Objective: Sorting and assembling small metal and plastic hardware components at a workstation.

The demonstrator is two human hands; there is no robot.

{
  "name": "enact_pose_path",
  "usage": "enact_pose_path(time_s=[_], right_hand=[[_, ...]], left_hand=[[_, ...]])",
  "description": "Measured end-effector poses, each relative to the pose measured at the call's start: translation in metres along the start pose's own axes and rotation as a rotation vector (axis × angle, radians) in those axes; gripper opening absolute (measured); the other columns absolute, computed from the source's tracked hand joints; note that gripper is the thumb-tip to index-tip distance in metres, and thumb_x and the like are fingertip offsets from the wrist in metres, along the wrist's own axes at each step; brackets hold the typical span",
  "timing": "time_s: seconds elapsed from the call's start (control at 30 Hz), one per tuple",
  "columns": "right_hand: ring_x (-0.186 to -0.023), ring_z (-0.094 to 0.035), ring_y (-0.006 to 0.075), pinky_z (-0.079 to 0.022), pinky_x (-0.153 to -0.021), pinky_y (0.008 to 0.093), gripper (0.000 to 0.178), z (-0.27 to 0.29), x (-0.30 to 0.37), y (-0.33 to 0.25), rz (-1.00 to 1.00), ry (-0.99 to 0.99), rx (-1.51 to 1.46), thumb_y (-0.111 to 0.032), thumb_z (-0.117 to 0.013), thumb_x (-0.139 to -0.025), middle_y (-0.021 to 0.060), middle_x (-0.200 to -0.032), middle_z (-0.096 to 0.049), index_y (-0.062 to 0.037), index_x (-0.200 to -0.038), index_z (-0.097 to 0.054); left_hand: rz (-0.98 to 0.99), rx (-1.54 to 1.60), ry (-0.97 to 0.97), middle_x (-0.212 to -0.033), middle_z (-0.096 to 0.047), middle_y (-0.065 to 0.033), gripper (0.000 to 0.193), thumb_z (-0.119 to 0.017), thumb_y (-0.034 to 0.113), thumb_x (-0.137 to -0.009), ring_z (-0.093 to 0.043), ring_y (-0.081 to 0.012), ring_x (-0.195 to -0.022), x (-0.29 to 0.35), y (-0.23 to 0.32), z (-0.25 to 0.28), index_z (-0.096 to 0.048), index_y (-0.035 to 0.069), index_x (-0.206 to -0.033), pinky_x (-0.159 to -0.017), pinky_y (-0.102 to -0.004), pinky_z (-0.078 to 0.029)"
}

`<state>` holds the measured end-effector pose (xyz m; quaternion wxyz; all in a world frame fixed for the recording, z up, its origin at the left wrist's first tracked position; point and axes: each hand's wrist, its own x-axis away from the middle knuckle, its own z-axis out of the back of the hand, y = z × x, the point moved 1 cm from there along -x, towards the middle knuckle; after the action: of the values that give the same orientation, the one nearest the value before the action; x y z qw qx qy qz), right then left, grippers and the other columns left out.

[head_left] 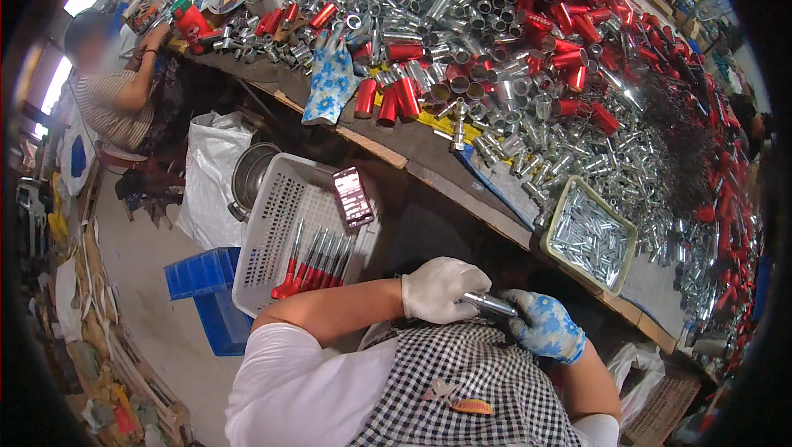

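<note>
Close to my checked apron, both hands hold a shiny metal tube (490, 304) between them. My left hand (441, 290), in a white glove, is closed round its left end. My right hand (546, 325), in a blue flowered glove, has its fingers wrapped about the right end. To the left of my left hand stands a white plastic basket (266, 199). Inside lie several metal rods with red ends (309, 264), side by side, and a lit phone (353, 197) rests at its far right corner. Part of the tube is hidden by my fingers.
A workbench edge (470, 199) runs diagonally ahead, heaped with metal tubes (462, 43) and red sleeves (569, 14). A tray (629, 261) of small metal pins sits near the edge. Blue bins (202, 274) and a white sack (210, 175) stand left; another person (124, 92) sits beyond.
</note>
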<state>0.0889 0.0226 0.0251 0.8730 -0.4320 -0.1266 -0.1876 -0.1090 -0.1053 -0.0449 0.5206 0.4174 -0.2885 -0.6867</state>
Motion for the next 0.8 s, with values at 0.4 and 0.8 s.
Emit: enact_pose_path(time_s=[0.4,0.8], right_hand=[[-0.073,-0.055,0.008,-0.042,-0.063,0.0218,0.076,0.005,0.053,0.021,-0.201,0.689,-0.699,-0.06,-0.072,-0.078,0.001,-0.086,-0.062,0.0025,-0.12,-0.06],[-0.068,-0.049,0.0059,-0.037,-0.058,0.0211,0.074,0.003,0.04,0.012,-0.192,0.768,-0.73,-0.058,-0.071,-0.079,-0.0027,-0.083,-0.059,0.0025,-0.12,-0.062]], left_hand=[[0.651,-0.699,0.747,-0.11,-0.058,-0.0198,0.076,-0.086,0.036,-0.056,-0.055,-0.0417,-0.101,0.133,-0.179,0.012,-0.057,0.003,-0.117,-0.091,-0.0491,-0.044],[0.79,-0.999,0.524,-0.132,-0.043,-0.0165,0.075,-0.08,0.06,-0.057,-0.041,-0.0406,-0.122,0.157,-0.23,0.005,-0.063,0.021,-0.118,-0.1,-0.064,-0.03]])
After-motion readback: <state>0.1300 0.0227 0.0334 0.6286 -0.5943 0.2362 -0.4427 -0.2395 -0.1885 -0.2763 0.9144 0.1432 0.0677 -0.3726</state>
